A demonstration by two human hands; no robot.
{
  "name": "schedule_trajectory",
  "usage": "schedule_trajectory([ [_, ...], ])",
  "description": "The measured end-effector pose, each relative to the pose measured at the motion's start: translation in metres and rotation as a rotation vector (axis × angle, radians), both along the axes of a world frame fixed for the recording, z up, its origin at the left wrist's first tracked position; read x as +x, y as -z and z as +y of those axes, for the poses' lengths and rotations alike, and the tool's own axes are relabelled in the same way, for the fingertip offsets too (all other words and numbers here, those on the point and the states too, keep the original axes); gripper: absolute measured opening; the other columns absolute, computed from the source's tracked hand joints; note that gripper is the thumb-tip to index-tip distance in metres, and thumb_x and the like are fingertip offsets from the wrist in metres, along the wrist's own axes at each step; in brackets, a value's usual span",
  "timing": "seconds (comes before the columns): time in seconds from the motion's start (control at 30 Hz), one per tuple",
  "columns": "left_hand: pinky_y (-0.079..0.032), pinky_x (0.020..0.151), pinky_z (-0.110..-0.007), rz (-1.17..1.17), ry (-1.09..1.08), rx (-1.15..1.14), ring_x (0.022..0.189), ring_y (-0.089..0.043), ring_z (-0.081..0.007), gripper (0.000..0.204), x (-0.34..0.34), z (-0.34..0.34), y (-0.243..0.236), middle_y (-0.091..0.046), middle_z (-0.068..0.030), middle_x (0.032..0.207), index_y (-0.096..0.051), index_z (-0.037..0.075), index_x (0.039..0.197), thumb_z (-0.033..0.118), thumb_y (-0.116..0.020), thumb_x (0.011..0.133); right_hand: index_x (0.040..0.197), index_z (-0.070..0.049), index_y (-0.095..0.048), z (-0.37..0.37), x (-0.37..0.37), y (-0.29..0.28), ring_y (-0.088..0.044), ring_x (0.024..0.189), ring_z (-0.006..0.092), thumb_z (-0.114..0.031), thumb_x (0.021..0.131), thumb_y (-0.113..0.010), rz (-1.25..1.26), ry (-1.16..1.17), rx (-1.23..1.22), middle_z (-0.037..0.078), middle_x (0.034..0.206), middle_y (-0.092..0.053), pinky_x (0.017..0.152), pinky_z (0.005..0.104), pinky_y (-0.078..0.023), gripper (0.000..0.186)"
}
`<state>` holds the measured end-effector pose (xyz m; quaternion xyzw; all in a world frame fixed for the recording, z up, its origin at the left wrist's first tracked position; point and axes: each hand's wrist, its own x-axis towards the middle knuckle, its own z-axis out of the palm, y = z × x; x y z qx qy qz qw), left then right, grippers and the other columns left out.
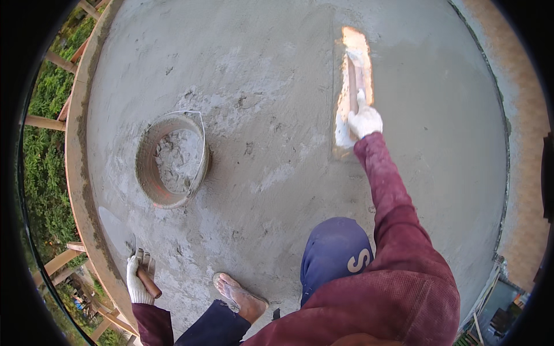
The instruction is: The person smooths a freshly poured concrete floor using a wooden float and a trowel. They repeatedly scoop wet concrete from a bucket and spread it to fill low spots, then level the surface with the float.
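My right hand (365, 120), in a white glove, is closed round the handle of a long rectangular float (363, 52). The float lies flat on the wet grey cement surface (277, 75), its face pale orange-brown with whitish smears. Low on the left, my gloved left hand (137, 282) grips a trowel by its brown handle. The rounded grey blade of the trowel (117, 230) rests on or close over the cement near the edge; I cannot tell which. A round bucket (153, 187) with a thin wire handle stands between my hands, holding lumpy wet mortar (179, 158).
A raised rim (78, 155) borders the slab on the left, with wooden beams (46, 123) and green plants (43, 167) beyond. On the right, a dark edge line separates the cement from a brownish strip (528, 230). My sandalled foot (245, 297) is on the cement.
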<state>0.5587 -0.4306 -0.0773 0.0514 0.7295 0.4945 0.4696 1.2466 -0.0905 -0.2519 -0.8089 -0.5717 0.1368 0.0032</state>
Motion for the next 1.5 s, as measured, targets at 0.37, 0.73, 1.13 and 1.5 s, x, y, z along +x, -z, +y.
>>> schedule_trajectory([
  [0.37, -0.05, 0.108, -0.042, -0.027, -0.079, 0.066, 0.126, -0.061, -0.0242, 0.049, -0.008, -0.029, -0.015, -0.061, -0.0086, 0.143, -0.05, 0.008, 0.145, 0.025, -0.064, 0.101, 0.164, -0.021, -0.025, -0.071, -0.062, 0.002, -0.071, 0.101, 0.0433, -0.038, 0.087, -0.059, 0.118, -0.108, -0.053, 0.027, 0.111, -0.072, 0.095, 0.0503, -0.054, 0.086],
  [0.73, -0.054, 0.101, -0.044, -0.025, 0.045, 0.023, 0.119, -0.066, -0.0248, 0.044, -0.005, 0.002, 0.003, -0.066, -0.0075, 0.136, -0.055, 0.009, 0.137, 0.028, -0.065, 0.099, 0.166, -0.014, -0.019, 0.118, -0.094, -0.005, -0.062, 0.126, 0.0411, -0.04, 0.083, -0.068, 0.175, -0.202, -0.032, 0.025, 0.141, -0.061, 0.109, 0.0438, -0.048, 0.099],
  [1.13, -0.049, 0.103, -0.044, 0.015, 0.144, 0.175, 0.11, -0.063, -0.0204, 0.03, 0.001, 0.121, 0.08, -0.067, -0.0021, 0.112, -0.065, 0.011, 0.113, 0.035, -0.07, 0.096, 0.155, -0.027, -0.045, -0.213, -0.07, -0.045, -0.073, 0.086, 0.0323, -0.031, 0.084, -0.065, 0.241, -0.528, -0.034, 0.015, 0.095, -0.072, 0.077, 0.0464, -0.059, 0.074],
  [1.5, -0.055, 0.091, -0.042, 0.007, 0.146, 0.161, 0.108, -0.057, -0.0239, 0.053, 0.086, 0.114, 0.061, -0.056, -0.0067, 0.12, -0.057, 0.007, 0.132, 0.036, -0.078, 0.092, 0.153, -0.006, -0.046, -0.176, 0.005, -0.009, -0.07, 0.105, 0.0448, -0.036, 0.083, -0.072, 0.171, 0.077, 0.335, 0.029, 0.112, -0.072, 0.094, 0.0482, -0.054, 0.081],
])
